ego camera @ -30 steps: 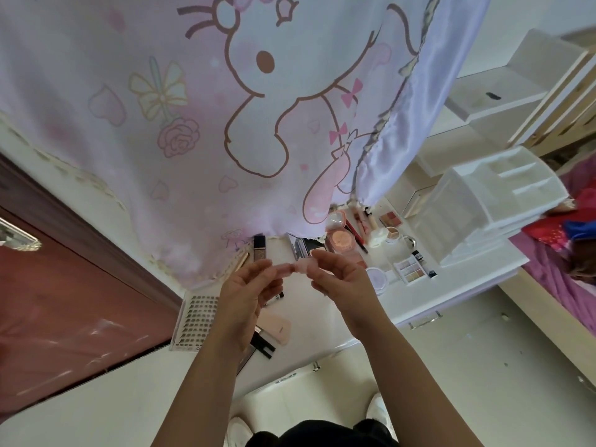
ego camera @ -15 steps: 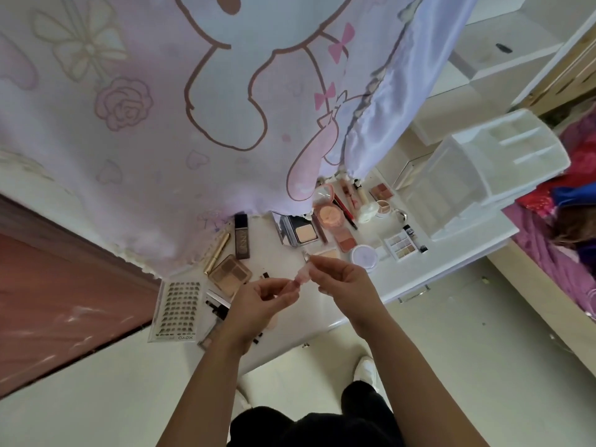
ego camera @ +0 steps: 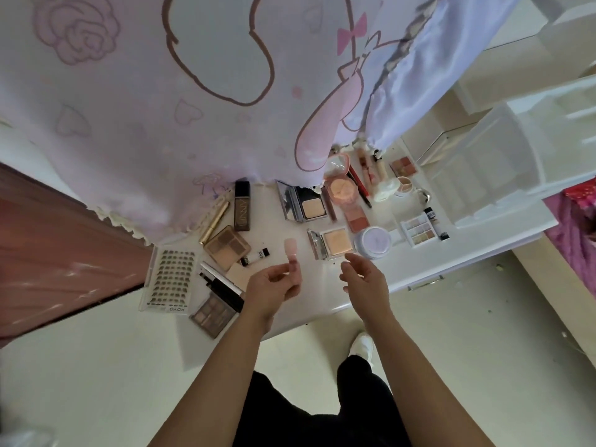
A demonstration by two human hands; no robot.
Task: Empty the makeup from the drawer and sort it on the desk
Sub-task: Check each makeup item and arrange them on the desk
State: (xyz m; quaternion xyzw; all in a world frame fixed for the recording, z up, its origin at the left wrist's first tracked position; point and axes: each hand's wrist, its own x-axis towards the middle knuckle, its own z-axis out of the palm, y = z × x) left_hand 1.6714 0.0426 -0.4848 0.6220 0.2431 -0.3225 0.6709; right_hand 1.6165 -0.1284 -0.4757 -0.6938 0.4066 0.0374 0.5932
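Left hand (ego camera: 274,288) pinches a small pink tube (ego camera: 290,253) upright over the white desk (ego camera: 267,214), between the brown eyeshadow palette (ego camera: 227,246) and the open powder compact (ego camera: 332,245). Right hand (ego camera: 364,282) hovers empty, fingers relaxed. The tube is best laid flat in the bare gap, clear of neighbours.

A single head-worn camera looks steeply down and forward from close above the white desk (ego camera: 416,269), which fills the middle. The curtain (ego camera: 161,124) beyond the desk crowds the top, the floor (ego camera: 96,366) lies before it, and the edges seem lens-warped.
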